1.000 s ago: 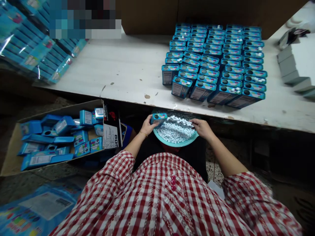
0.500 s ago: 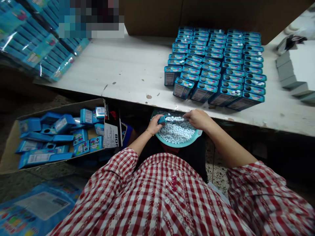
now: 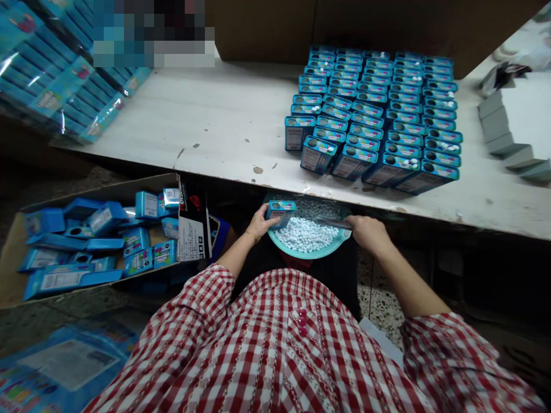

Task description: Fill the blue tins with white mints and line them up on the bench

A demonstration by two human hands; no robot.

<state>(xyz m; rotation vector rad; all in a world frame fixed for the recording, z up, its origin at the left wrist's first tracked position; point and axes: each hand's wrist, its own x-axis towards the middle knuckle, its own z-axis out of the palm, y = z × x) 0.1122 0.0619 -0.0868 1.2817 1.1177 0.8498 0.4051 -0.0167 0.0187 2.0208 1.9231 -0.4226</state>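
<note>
On my lap sits a turquoise basin (image 3: 316,254) filled with small white candies (image 3: 305,236). My left hand (image 3: 257,223) is closed round a small blue candy box (image 3: 282,213), held upright over the left side of the basin. Its printed top faces up, with a dark round opening. My right hand (image 3: 367,232) grips the handle of a metal scoop (image 3: 333,222) at the basin's right rim. The scoop's far end reaches among the candies, and its exact shape is hard to make out.
Rows of blue candy boxes (image 3: 365,115) stand on the white table (image 3: 206,115), a few candies on their tops. A cardboard carton (image 3: 196,229) of loose boxes is at left. Wrapped packs (image 3: 55,86) lie back left, grey-white cartons (image 3: 516,120) at right.
My left hand has turned the candy box from lying sideways to upright. My right hand has drawn back to the right, taking the scoop away from the box and down over the candies.
</note>
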